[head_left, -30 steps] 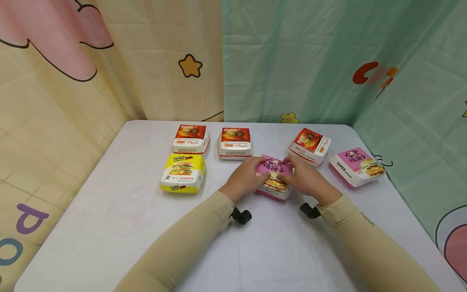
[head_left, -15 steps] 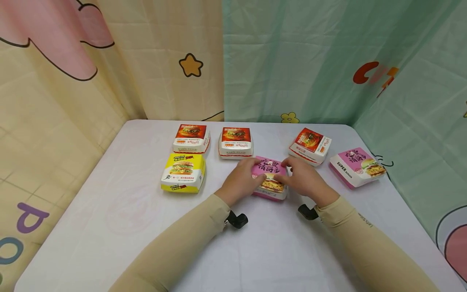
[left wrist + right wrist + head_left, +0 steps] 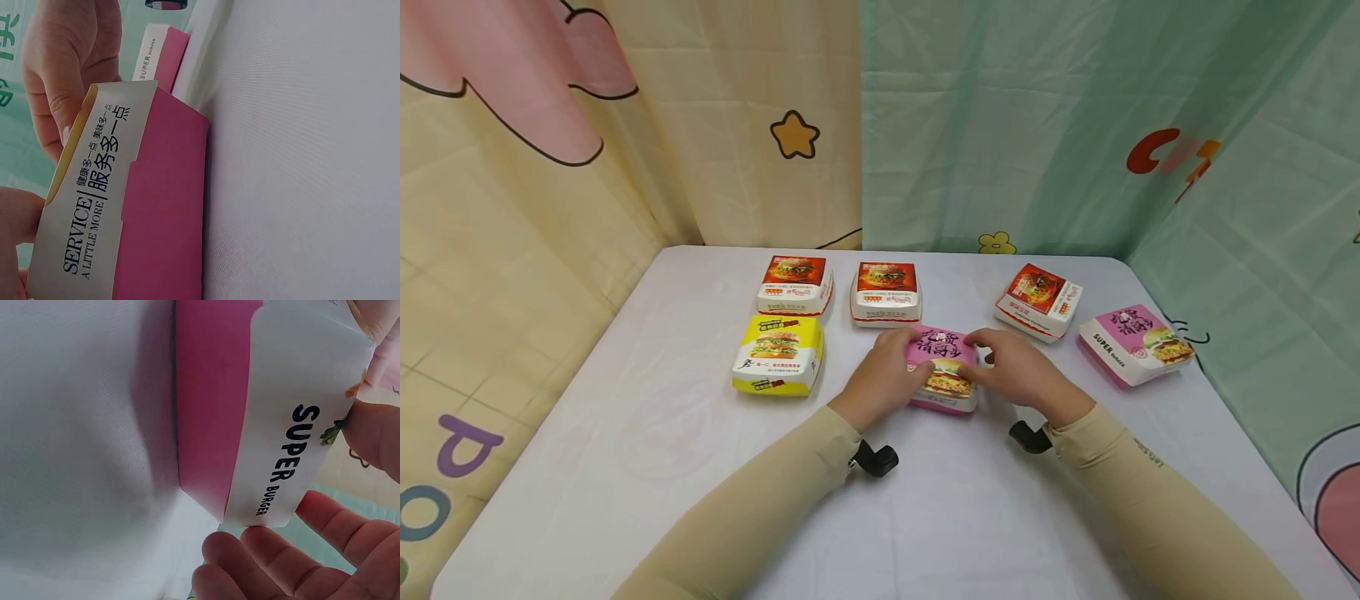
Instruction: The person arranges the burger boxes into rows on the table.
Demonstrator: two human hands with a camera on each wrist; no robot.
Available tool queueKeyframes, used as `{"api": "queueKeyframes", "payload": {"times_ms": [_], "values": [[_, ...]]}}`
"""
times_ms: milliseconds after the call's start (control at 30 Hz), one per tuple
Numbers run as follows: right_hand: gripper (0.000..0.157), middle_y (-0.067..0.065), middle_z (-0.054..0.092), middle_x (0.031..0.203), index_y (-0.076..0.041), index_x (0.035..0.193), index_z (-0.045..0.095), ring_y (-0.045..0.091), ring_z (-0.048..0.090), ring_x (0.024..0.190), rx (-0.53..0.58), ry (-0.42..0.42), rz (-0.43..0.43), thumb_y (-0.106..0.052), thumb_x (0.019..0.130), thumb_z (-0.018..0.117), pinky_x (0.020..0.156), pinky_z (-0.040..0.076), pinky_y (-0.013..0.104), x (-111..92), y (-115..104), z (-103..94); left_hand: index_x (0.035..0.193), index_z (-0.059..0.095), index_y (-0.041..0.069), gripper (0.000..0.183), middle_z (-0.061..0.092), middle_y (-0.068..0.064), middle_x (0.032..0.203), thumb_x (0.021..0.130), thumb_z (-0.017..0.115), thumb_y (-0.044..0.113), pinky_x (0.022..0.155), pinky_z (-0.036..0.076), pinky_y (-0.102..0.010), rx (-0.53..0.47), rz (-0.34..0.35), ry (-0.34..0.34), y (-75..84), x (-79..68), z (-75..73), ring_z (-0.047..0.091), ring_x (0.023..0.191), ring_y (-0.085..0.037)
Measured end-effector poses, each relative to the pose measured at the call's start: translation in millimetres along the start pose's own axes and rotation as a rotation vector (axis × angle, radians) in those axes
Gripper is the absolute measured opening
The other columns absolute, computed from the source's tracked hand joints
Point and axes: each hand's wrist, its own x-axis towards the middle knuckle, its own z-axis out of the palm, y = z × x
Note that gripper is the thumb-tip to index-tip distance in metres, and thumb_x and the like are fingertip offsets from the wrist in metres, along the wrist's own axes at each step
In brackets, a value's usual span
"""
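Note:
Both hands are at a pink and white burger box point(image 3: 942, 358) on the table, its lid printed with a burger. My left hand point(image 3: 880, 373) grips its left side, thumb over the lid edge. On the other side my right hand point(image 3: 1021, 367) holds it, thumb on the right edge and index finger at the far corner. In the right wrist view the box's side point(image 3: 275, 425) reads SUPER BURGER, with the right fingers point(image 3: 262, 550) curled at its end. The left wrist view shows the box's pink base point(image 3: 162, 200) close along the tabletop, and the left thumb point(image 3: 22, 215) at the lid.
Red and white burger boxes stand behind: one at back left point(image 3: 793, 285), one in the middle point(image 3: 886, 293), one turned at right point(image 3: 1039, 302). A yellow box point(image 3: 778, 356) sits at left. Another pink box point(image 3: 1137, 343) lies angled near the right edge of the white table point(image 3: 760, 483).
The pink burger box has slid left and slightly towards me, turning straighter. Both hands have travelled with it, keeping their hold. The other boxes stay put.

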Motion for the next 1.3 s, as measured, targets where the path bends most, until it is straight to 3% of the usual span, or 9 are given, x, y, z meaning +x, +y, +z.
{"api": "queueKeyframes", "payload": {"times_ms": [400, 1300], "values": [[0.067, 0.015, 0.057, 0.153, -0.013, 0.156, 0.050, 0.036, 0.064, 0.126, 0.021, -0.076, -0.004, -0.040, 0.099, 0.073, 0.101, 0.059, 0.052, -0.2, -8.2, 0.6, 0.155, 0.045, 0.014, 0.062, 0.043, -0.013, 0.158, 0.103, 0.063, 0.043, 0.122, 0.042, -0.048, 0.006, -0.049, -0.001, -3.5, -4.8, -7.2, 0.051, 0.136, -0.028], [0.068, 0.013, 0.054, 0.158, -0.019, 0.162, 0.042, 0.034, 0.065, 0.127, 0.015, -0.121, -0.033, -0.039, 0.103, 0.067, 0.104, 0.057, 0.052, 18.6, -30.0, 12.6, 0.158, 0.035, 0.013, 0.068, 0.036, -0.016, 0.161, 0.103, 0.062, 0.042, 0.117, 0.047, -0.052, -0.014, -0.149, 0.034, -17.0, -12.1, -19.1, 0.053, 0.126, -0.032]]}}
